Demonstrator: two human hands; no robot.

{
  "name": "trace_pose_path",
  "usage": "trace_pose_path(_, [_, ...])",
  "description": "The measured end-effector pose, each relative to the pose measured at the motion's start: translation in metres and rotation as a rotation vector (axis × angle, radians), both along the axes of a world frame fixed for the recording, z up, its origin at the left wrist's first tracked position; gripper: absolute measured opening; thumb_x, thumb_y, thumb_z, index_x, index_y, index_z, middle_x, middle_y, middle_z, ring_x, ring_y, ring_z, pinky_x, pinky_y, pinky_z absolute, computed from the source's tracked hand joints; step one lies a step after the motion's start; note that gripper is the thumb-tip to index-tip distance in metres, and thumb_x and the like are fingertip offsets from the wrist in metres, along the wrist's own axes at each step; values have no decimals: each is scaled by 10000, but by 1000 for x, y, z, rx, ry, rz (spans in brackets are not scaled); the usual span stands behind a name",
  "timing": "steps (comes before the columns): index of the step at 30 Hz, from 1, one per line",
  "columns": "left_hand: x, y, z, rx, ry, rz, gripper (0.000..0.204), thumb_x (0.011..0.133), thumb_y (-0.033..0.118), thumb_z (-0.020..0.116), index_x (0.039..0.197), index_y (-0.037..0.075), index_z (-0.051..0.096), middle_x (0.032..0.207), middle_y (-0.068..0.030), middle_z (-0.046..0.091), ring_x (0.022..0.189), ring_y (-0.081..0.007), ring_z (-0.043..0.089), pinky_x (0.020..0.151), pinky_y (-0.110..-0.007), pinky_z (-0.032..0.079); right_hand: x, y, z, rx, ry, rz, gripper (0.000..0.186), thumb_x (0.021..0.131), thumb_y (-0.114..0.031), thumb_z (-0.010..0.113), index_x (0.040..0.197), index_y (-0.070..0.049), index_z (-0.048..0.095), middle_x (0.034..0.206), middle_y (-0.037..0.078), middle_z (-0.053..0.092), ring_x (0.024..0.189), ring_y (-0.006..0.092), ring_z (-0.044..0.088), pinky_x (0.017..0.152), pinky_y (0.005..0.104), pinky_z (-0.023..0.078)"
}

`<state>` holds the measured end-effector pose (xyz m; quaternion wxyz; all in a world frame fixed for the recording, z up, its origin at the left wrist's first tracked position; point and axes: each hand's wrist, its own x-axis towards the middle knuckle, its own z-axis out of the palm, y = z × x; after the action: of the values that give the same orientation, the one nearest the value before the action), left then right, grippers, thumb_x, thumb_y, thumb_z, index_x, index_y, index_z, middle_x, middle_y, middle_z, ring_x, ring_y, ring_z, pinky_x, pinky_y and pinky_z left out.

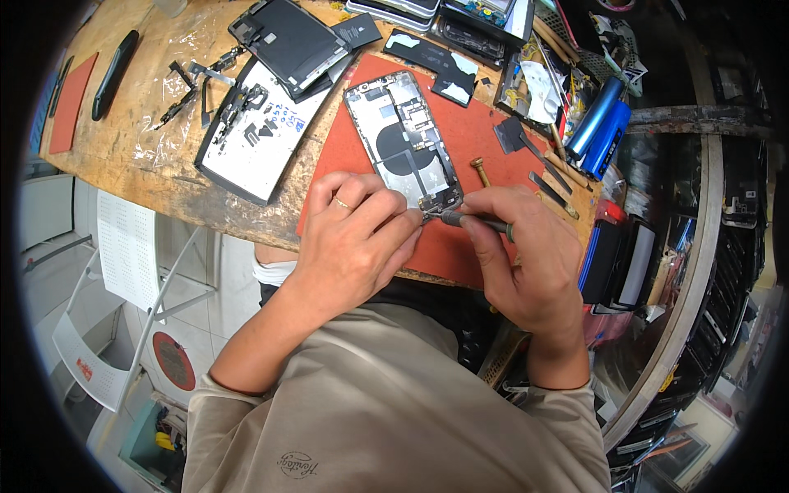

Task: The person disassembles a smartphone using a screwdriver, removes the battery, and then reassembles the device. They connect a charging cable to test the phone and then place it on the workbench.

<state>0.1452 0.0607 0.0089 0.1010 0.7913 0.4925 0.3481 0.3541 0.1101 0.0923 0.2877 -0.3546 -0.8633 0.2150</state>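
An opened phone housing (401,148) lies on the red-orange mat, its inside facing up with a black round pad and small boards showing. My left hand (353,234) curls over its lower left corner, fingers closed, with the fingertips at the bottom edge. A ring sits on one finger. In my right hand (526,246) a slim grey screwdriver (475,221) is pinched between thumb and forefinger. Its tip meets the housing's bottom edge beside my left fingertips. Small metal bits show there, too small to tell apart.
On the red-orange mat (329,156) lie a brass-coloured bolt-like tool (480,172) and a black battery (433,64). A white tray (246,168) holds small phone parts at the left, with a dark screen panel (288,41) above it. Blue cylinders (598,123) and cluttered boxes crowd the right.
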Motion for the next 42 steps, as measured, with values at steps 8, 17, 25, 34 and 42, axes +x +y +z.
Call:
trace_pose_path(8, [0, 1, 0, 14, -18, -6, 204, 794, 127, 845, 985, 88, 785, 1001, -10, 638, 1064, -232, 619, 964, -429, 455, -5, 7, 14, -8, -137, 84, 275, 882, 50, 794, 1143, 11, 714, 962, 148, 730, 792, 347, 718, 679, 424, 552])
trace_pose_path(17, [1, -3, -6, 28, -58, 27, 189, 806, 125, 836, 980, 85, 775, 1004, -28, 636, 1073, -244, 633, 977, -441, 472, -11, 9, 41, 87, -463, 99, 286, 898, -88, 759, 1169, -8, 712, 900, 105, 621, 811, 296, 657, 741, 428, 509])
trace_pose_path(25, [6, -6, -17, 81, 7, 68, 218, 817, 189, 809, 1010, 118, 737, 1043, -10, 642, 1102, -233, 641, 1023, -433, 494, -18, 7, 38, 88, -435, 97, 322, 875, -5, 762, 1189, 31, 700, 887, 143, 615, 769, 340, 621, 676, 462, 469])
trace_pose_path(34, [3, -8, -9, 153, -110, 130, 183, 820, 150, 791, 986, 102, 731, 1032, -32, 668, 1075, -241, 655, 978, -415, 490, -14, -2, 31, 98, -489, 44, 459, 875, 46, 728, 1331, 42, 680, 894, 162, 622, 735, 380, 617, 636, 454, 463])
trace_pose_path(42, [-134, -14, 27, -118, 57, 548, 142, 854, 86, 824, 955, 115, 729, 914, -27, 640, 936, -276, 605, 846, -433, 398, 19, -9, 6, -106, -33, -532, 281, 1090, -29, 605, 1350, 61, 658, 1041, 150, 729, 942, 203, 726, 808, 343, 582])
